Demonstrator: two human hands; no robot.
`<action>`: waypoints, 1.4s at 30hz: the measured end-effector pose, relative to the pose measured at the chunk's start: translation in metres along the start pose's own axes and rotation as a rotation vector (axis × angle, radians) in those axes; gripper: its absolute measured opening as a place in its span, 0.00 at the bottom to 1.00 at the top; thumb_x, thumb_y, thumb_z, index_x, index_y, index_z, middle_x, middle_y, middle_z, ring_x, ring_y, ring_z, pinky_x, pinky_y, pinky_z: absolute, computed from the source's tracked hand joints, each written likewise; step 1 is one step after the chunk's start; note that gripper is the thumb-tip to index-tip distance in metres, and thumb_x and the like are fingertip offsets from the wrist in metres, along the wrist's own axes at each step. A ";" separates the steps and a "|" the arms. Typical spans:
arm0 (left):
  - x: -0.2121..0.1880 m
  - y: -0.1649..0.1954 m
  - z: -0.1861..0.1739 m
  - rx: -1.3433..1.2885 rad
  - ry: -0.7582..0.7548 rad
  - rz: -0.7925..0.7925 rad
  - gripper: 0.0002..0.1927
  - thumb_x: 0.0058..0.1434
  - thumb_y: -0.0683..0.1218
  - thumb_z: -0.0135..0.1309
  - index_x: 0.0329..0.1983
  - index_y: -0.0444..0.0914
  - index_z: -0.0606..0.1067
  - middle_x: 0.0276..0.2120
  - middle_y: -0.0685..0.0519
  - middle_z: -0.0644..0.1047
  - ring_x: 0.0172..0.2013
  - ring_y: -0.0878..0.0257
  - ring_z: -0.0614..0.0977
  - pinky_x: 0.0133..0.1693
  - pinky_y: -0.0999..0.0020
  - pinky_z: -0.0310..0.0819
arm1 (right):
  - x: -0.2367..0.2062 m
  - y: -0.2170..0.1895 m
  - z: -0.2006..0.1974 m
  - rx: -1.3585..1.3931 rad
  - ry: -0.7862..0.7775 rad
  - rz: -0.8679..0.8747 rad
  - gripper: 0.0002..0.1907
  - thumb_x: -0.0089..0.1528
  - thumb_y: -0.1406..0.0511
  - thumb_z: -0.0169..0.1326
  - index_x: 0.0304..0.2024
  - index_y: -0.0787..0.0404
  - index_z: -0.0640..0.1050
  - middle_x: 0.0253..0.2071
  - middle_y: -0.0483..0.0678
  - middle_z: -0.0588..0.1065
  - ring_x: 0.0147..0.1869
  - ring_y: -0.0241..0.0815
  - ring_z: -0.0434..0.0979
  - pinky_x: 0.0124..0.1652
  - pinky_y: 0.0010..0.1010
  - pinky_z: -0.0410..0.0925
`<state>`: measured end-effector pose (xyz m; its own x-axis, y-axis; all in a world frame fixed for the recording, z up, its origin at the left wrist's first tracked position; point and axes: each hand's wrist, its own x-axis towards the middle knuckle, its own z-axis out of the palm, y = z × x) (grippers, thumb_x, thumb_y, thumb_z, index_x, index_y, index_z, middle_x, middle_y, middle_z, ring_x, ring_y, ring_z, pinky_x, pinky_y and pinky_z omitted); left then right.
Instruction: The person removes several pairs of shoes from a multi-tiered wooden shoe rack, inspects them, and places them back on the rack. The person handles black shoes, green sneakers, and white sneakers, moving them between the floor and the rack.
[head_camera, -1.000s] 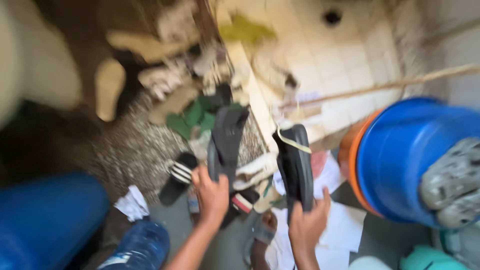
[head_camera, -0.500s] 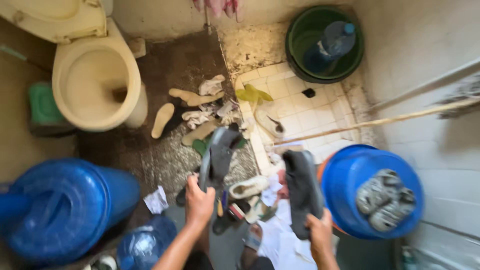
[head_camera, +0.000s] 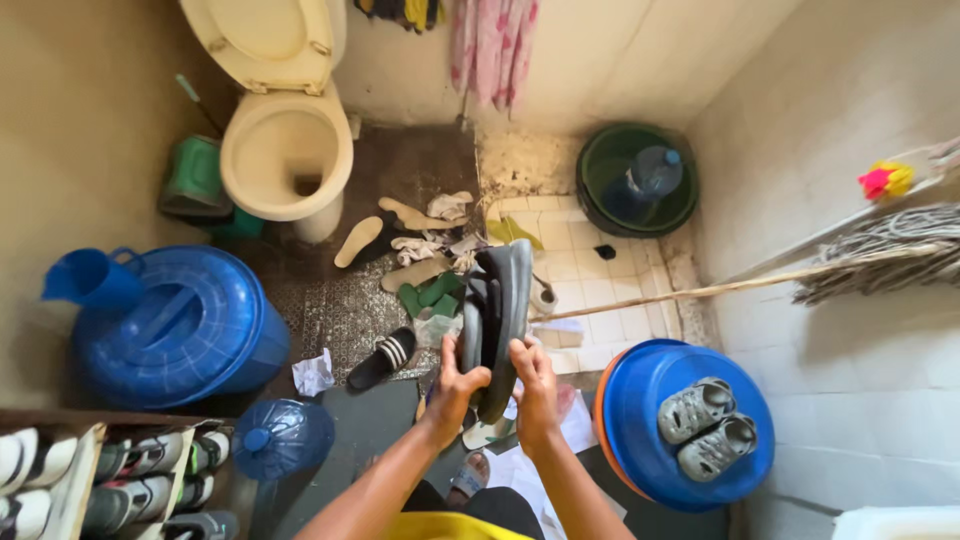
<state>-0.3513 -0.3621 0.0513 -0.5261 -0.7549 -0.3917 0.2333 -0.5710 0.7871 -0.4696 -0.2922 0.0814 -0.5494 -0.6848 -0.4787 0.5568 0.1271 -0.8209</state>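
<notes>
Since the earlier frame the two dark rubber slip-on shoes (head_camera: 495, 320), then held apart, have come together sole to sole. The left hand (head_camera: 455, 385) and right hand (head_camera: 535, 380) each close a grip on the heel ends, holding the pair upright in the air, in front of the cream ceramic toilet (head_camera: 285, 150) and above the littered floor (head_camera: 340, 310) (insoles and rags lie there). The step in hand looks like pairing the shoes; setting them somewhere next would call for a firm two-handed hold.
</notes>
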 end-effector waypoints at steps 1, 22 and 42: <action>-0.008 0.007 -0.001 -0.127 -0.081 0.027 0.30 0.56 0.45 0.56 0.61 0.44 0.61 0.44 0.54 0.74 0.42 0.64 0.76 0.42 0.68 0.73 | -0.007 -0.006 0.005 -0.024 0.052 0.011 0.35 0.57 0.53 0.61 0.64 0.55 0.68 0.54 0.45 0.70 0.57 0.38 0.69 0.50 0.33 0.64; -0.039 0.128 -0.066 -0.006 -0.115 0.201 0.23 0.58 0.51 0.57 0.53 0.35 0.73 0.36 0.52 0.76 0.40 0.56 0.77 0.44 0.59 0.74 | -0.028 0.064 0.079 -0.064 -0.004 -0.644 0.14 0.71 0.56 0.47 0.47 0.58 0.76 0.43 0.42 0.73 0.47 0.34 0.72 0.50 0.28 0.67; -0.029 0.165 -0.126 -0.055 0.034 0.482 0.27 0.51 0.46 0.53 0.56 0.42 0.70 0.41 0.55 0.74 0.39 0.63 0.77 0.43 0.66 0.73 | 0.021 -0.006 0.036 -0.033 -0.147 -0.666 0.21 0.69 0.50 0.46 0.55 0.55 0.73 0.48 0.39 0.71 0.52 0.33 0.71 0.54 0.28 0.66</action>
<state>-0.1943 -0.4757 0.1323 -0.3206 -0.9472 -0.0052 0.4871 -0.1695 0.8567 -0.4618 -0.3331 0.0873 -0.6770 -0.7143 0.1775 0.1084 -0.3353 -0.9359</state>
